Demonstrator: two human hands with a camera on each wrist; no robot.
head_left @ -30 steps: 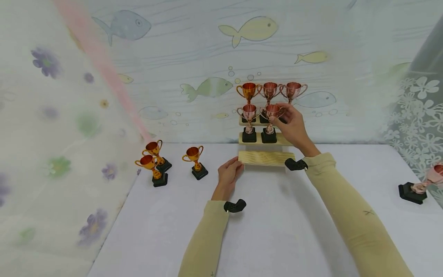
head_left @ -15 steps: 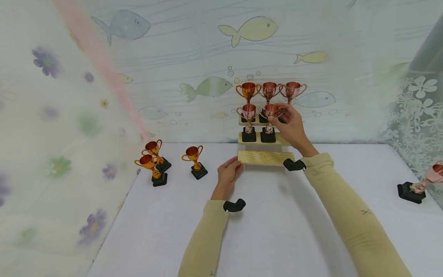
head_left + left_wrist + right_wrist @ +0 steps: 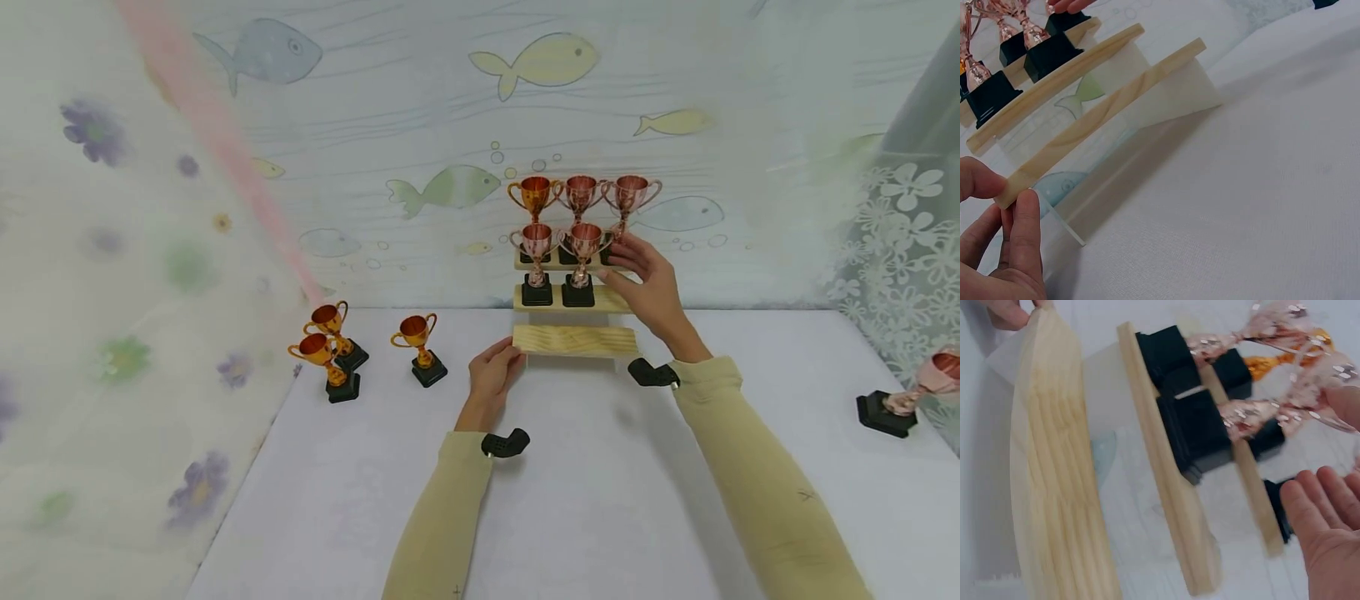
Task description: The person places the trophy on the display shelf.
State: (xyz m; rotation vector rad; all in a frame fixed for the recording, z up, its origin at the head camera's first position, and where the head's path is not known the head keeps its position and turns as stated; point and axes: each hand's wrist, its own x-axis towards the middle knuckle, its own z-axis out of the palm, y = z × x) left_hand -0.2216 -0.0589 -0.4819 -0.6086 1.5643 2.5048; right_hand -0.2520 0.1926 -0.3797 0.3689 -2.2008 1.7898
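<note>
A three-tier wooden stand (image 3: 574, 340) with pale plank steps is at the centre of the head view. My left hand (image 3: 491, 383) pinches the left end of its bottom plank, thumb above and fingers below in the left wrist view. Two rose-gold trophy cups stand upright on the middle tier: a left trophy (image 3: 537, 243) and a right trophy (image 3: 582, 243). My right hand (image 3: 651, 287) is just right of the right trophy, its fingers spread and holding nothing. On the top tier are a gold trophy (image 3: 535, 197) and two rose-gold trophies; my right hand partly hides the rightmost trophy (image 3: 632, 193).
On the white table (image 3: 570, 483), a gold trophy (image 3: 417, 337) stands left of the stand. Two more gold trophies stand close together farther left, the nearer trophy (image 3: 318, 353) partly overlapping the other. A rose-gold trophy (image 3: 911, 400) is at the right edge. A patterned curtain hangs behind.
My right hand has let go of the right trophy on the middle tier and moved slightly right and down, fingers opening. My left hand stays on the bottom plank.
</note>
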